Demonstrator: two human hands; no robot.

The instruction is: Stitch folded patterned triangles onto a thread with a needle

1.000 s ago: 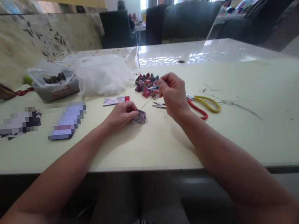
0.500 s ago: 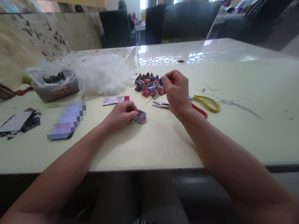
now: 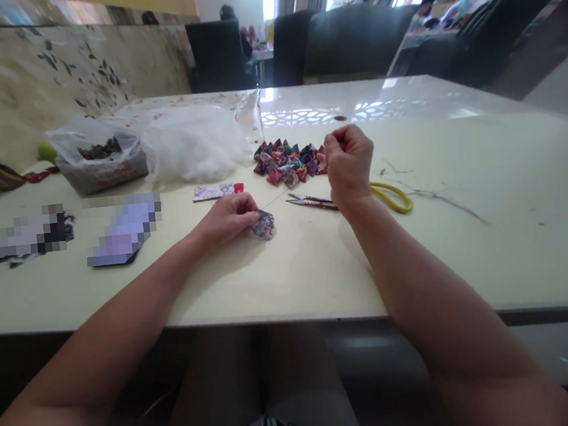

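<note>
My left hand [image 3: 228, 217] pinches a small patterned fabric piece [image 3: 264, 226] against the cream table [image 3: 280, 273]. A thin thread runs from that piece up and to the right toward my right hand [image 3: 348, 162], which is closed in a fist on the thread's far end; any needle is too small to see. Right behind that fist lies a heap of several small folded fabric pieces [image 3: 289, 158]. Scissors with red and yellow handles [image 3: 387, 195] lie under and beside my right wrist, blades pointing left.
White stuffing fluff [image 3: 194, 143] and a plastic-lined box of dark bits [image 3: 103, 160] stand at the back left. A small printed card [image 3: 214, 191] lies near my left hand. Blurred flat items sit far left. Loose thread scraps [image 3: 438, 197] trail on the right. Dark chairs stand beyond the table.
My right hand has moved right and away from the fabric piece, drawing the thread longer. My left hand has stayed on the piece.
</note>
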